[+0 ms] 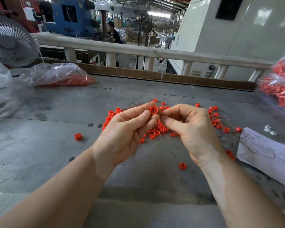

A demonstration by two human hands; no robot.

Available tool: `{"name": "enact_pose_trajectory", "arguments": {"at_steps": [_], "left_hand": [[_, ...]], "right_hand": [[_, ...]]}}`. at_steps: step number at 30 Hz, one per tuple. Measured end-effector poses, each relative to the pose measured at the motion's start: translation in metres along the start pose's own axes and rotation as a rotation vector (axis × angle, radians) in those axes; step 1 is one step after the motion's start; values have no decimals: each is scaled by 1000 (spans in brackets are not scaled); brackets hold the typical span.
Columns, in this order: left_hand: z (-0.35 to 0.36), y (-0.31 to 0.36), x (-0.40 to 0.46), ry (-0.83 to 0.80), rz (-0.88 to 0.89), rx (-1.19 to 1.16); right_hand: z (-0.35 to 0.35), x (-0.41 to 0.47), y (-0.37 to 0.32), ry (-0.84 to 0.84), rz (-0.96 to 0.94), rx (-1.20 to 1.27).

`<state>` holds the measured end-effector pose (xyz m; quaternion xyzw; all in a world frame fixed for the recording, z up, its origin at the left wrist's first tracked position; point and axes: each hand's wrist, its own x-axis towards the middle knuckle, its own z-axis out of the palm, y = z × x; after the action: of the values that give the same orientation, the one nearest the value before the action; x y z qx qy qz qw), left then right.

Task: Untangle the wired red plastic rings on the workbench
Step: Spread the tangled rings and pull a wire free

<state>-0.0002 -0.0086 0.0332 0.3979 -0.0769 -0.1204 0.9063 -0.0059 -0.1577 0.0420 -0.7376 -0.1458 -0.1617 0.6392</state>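
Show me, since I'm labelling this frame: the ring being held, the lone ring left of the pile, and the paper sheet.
held ring [153, 110], head view, on its cross-shaped face.
lone ring [78, 136], head view, on its side wall.
paper sheet [263, 150], head view, on its printed middle.

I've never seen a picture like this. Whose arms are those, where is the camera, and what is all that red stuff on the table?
There is no machine here: a person wears a wide-angle camera on the head, so you look down along their own bare arms. The left hand pinches one red plastic ring between thumb and fingertips. The right hand has its fingers curled right beside that ring, seemingly pinching its thin wire, though the wire is too fine to be sure.

Under the hands, on the grey workbench, lies a tangled pile of wired red rings. A few rings lie apart, such as one to the left and one nearer the person. Clear bags of red parts lie at the far left and at the right edge, a printed paper lies on the right, and a grey fan stands at the back left.
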Motion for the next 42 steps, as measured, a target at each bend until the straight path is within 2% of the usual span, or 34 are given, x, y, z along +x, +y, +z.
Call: {"name": "enact_pose_trajectory", "arguments": {"at_steps": [24, 33, 42], "left_hand": [[4, 1, -3, -10, -21, -12], [4, 0, -4, -23, -20, -43], [3, -2, -4, -55, -15, -48]], "right_hand": [[0, 0, -2, -8, 90, 132], [1, -1, -3, -116, 298, 373], [0, -1, -1, -146, 423, 455]]}}
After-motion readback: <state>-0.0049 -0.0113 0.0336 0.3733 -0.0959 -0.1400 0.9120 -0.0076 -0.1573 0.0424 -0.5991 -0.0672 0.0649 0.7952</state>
